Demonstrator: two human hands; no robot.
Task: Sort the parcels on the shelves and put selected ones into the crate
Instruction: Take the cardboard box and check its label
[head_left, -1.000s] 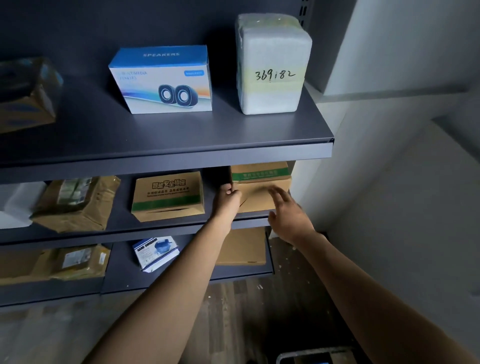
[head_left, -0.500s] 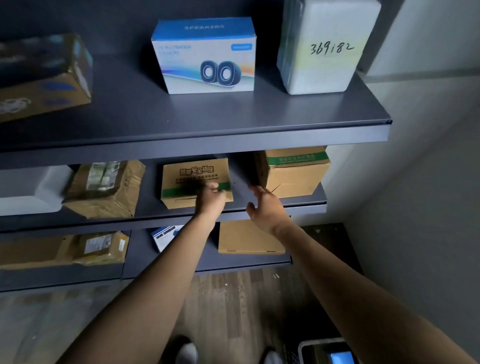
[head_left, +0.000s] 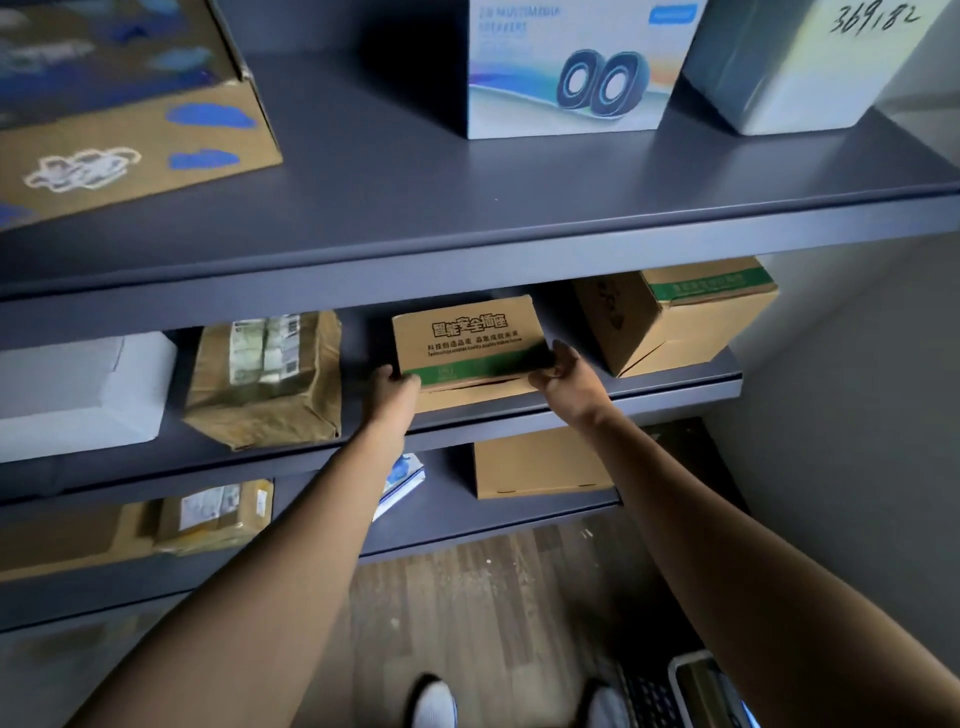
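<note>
On the middle shelf (head_left: 675, 387), a cardboard box (head_left: 467, 343) with a green stripe sits between a taped brown parcel (head_left: 265, 384) and another green-banded box (head_left: 675, 317), apart from both. The left hand (head_left: 392, 397) grips its lower left corner and the right hand (head_left: 569, 387) clasps its right end, fingers curled round the edges. Part of the crate (head_left: 696, 686) shows on the floor at lower right.

The box (head_left: 467, 343) is gripped at its lower corners by the left hand (head_left: 395, 389) and right hand (head_left: 566, 379). Right above the grip, headroom is capped by the upper shelf (head_left: 467, 265), so it's pretty tight. Left of the grip, a narrow gap is left before the taped parcel (head_left: 265, 379). On the right, a similar gap is closed off by a tilted carton (head_left: 670, 317). The side toward the person is left open.
</note>
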